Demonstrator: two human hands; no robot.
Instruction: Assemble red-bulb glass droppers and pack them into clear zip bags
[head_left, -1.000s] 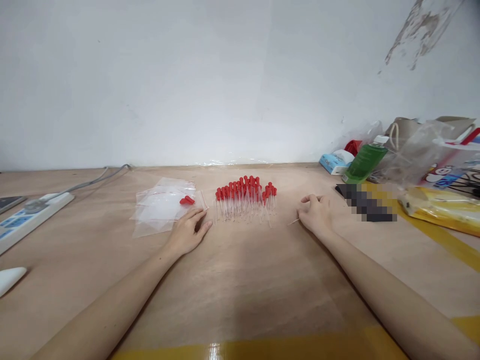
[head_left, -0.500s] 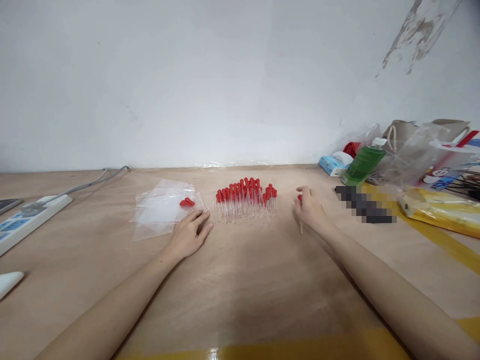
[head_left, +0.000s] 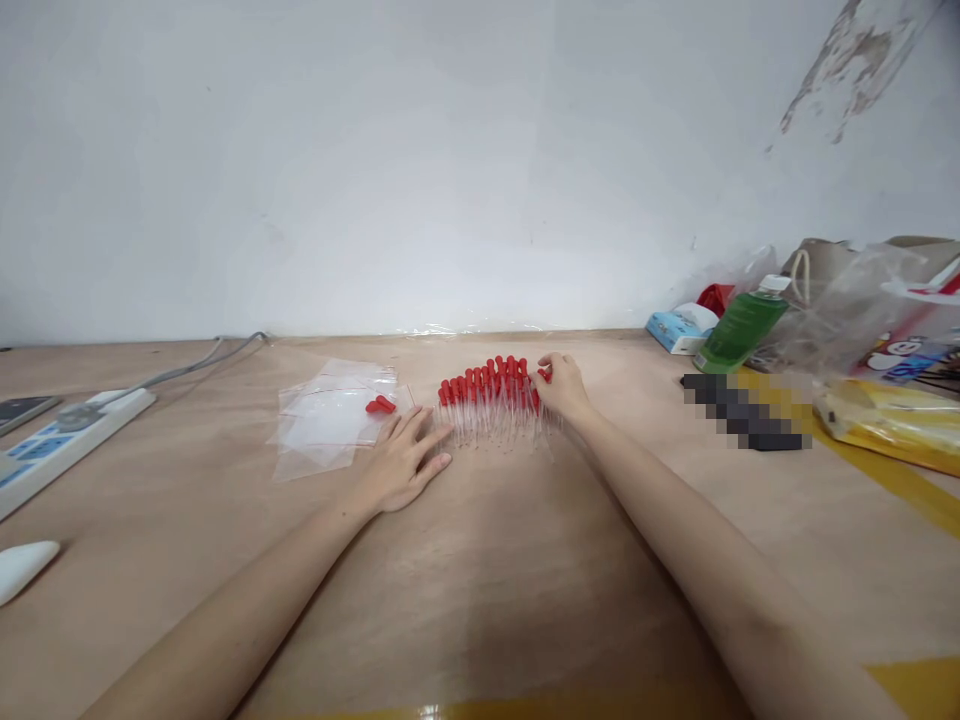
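Several droppers (head_left: 491,385) with red rubber bulbs and thin clear tubes lie side by side on the table, bulbs toward the wall. At the right end of this row, my right hand (head_left: 562,388) is closed, its fingers around a red bulb of a dropper (head_left: 546,374); they cover part of the row. My left hand (head_left: 405,460) lies open on the table, fingers spread, by the row's left end. Its fingertips reach the edge of the clear zip bags (head_left: 315,420). Two loose red bulbs (head_left: 381,404) rest on those bags.
On the left are a power strip (head_left: 75,445) with a grey cable, a phone (head_left: 26,412) and a white object (head_left: 26,570). At right stand a tissue pack (head_left: 679,330), a green bottle (head_left: 742,325), a blurred dark item (head_left: 742,410) and a yellow package (head_left: 885,420).
My right hand has moved left from beside the row, where it held a dropper, to the row's right end. My left hand has spread its fingers and shifted slightly right. The view has shifted a little.
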